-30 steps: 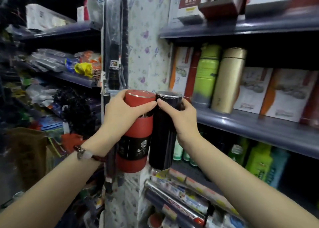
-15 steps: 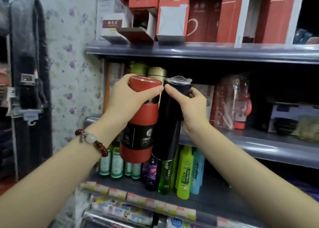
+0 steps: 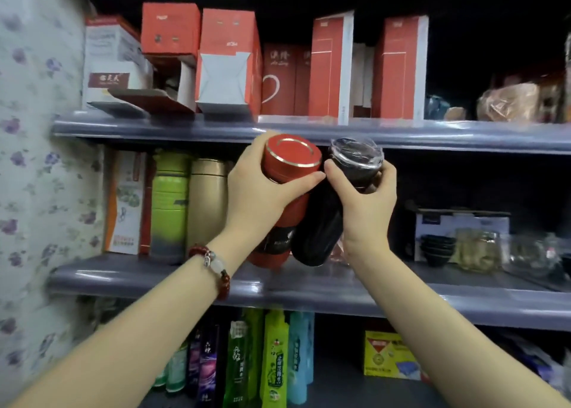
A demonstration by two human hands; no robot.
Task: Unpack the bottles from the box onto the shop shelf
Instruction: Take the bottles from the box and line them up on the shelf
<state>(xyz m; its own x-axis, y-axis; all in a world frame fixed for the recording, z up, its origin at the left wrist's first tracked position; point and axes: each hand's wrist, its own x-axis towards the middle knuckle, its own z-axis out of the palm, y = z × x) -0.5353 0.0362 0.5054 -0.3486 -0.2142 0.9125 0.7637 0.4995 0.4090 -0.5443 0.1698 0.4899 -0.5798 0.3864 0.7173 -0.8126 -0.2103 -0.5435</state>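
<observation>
**Two flasks tilted in over middle shelf**

Left hand [image 3: 256, 191] grips the red flask [image 3: 285, 191] near its cap, fingers curled round the upper body. Right hand [image 3: 367, 203] grips the black flask [image 3: 321, 222] the same way, thumb and fingers wrapped just under its plastic-covered lid. The flasks touch side by side. Both long axes lean: tops toward the camera, bottoms pointing down and forward at the middle shelf [image 3: 309, 287]. The bottoms look just above the shelf board, maybe touching; can't tell.

The free slot seems to be straight below the bottoms, right of the gold flask [image 3: 208, 203] and green flask [image 3: 170, 203], left of the white box [image 3: 460, 222] with bowls. Red flask is nearer the gold one, so the left hand likely sets down first, beside it. Next move needs both flasks tipped upright and lowered.

Shelf contents: boxed flask at far left, green and gold flasks upright, wrapped glassware at right. Upper shelf [image 3: 463, 134] carries red cartons [image 3: 228, 58], some with open flaps. Below stand bright liquid bottles [image 3: 275, 358].

The source box is not in view.
</observation>
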